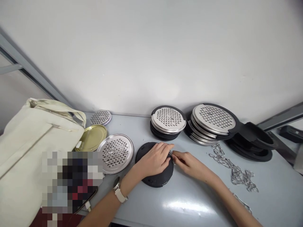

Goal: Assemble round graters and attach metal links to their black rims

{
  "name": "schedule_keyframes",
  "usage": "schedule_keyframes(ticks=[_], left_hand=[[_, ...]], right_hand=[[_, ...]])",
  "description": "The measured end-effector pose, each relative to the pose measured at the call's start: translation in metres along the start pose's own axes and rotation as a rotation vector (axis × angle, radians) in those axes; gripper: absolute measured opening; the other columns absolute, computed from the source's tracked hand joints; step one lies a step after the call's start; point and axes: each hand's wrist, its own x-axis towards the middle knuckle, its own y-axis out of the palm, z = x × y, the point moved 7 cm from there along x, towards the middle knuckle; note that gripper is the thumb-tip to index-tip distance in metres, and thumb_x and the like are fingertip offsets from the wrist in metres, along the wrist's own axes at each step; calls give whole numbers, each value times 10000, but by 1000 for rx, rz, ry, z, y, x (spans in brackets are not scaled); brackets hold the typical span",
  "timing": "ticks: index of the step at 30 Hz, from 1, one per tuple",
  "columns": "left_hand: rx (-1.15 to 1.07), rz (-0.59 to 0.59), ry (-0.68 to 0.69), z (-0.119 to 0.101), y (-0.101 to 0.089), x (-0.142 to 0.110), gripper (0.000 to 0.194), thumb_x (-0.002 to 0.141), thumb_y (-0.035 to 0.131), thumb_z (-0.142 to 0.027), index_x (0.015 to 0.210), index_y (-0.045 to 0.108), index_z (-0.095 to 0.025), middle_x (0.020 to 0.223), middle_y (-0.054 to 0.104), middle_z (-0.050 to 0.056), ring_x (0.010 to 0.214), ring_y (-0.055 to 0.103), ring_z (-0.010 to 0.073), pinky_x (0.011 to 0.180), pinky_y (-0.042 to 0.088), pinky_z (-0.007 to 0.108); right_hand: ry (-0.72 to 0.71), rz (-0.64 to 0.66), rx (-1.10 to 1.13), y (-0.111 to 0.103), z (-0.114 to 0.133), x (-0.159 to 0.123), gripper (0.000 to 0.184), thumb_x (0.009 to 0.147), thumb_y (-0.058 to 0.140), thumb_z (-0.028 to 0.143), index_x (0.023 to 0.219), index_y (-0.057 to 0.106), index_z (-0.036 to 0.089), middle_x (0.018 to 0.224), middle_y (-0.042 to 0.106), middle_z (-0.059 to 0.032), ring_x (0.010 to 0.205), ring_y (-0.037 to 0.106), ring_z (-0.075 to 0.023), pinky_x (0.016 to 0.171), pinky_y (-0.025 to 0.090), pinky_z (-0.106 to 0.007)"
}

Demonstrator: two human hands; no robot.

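A black disc [157, 180] lies on the table before me, its top partly hidden by my left hand [153, 159]. That hand rests over the disc, holding it, with bent fingers and thumb at the right edge. My right hand [186, 160] is closed in a pinch at the same edge. Between its fingertips shows a thin metal wire hook [170, 153], mostly covered. To the right lies a loose pile of similar bent wire hooks [239, 175].
Perforated metal grater discs with black rims stand in two stacks [168, 119] [214, 118] by the wall. Black ring parts [258, 138] sit at right. On the left are a grater disc [115, 154], a gold-coloured lid [93, 137], a smaller grater disc [101, 117] and a cream bag [35, 138].
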Motion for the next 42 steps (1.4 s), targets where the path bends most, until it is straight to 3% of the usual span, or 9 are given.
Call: schedule_keyframes(ticks=[7, 26, 35, 42], left_hand=[[23, 42, -1, 1, 3, 0, 386, 900, 376, -137, 1283, 337, -156, 1125, 543, 107, 1036, 518, 237, 886, 436, 387], [-202, 54, -94, 13, 10, -6, 495, 853, 469, -133, 1311, 298, -213, 1136, 586, 68, 1093, 524, 218, 937, 452, 385], [-117, 58, -31, 9, 9, -5, 485, 849, 460, -120, 1305, 311, -194, 1123, 589, 80, 1061, 528, 239, 896, 470, 395], [-8, 18, 77, -1, 8, -4, 439, 864, 401, -94, 1287, 323, -181, 1194, 531, 110, 1117, 500, 243, 946, 428, 419]], right_hand=[[-5, 9, -14, -2, 2, -2, 307, 958, 307, 322, 775, 511, 184, 638, 539, 5, 542, 467, -124, 532, 327, -250], [-40, 4, -26, -1, 4, -3, 333, 958, 307, 325, 754, 524, 176, 593, 492, 25, 520, 414, -106, 524, 313, -249], [-58, -21, 4, -2, 4, 0, 354, 952, 319, 335, 716, 527, 172, 590, 489, 20, 523, 412, -106, 521, 338, -240], [-42, 25, 121, -1, -6, 0, 261, 917, 373, 321, 753, 509, 171, 661, 501, 20, 585, 420, -108, 538, 356, -231]])
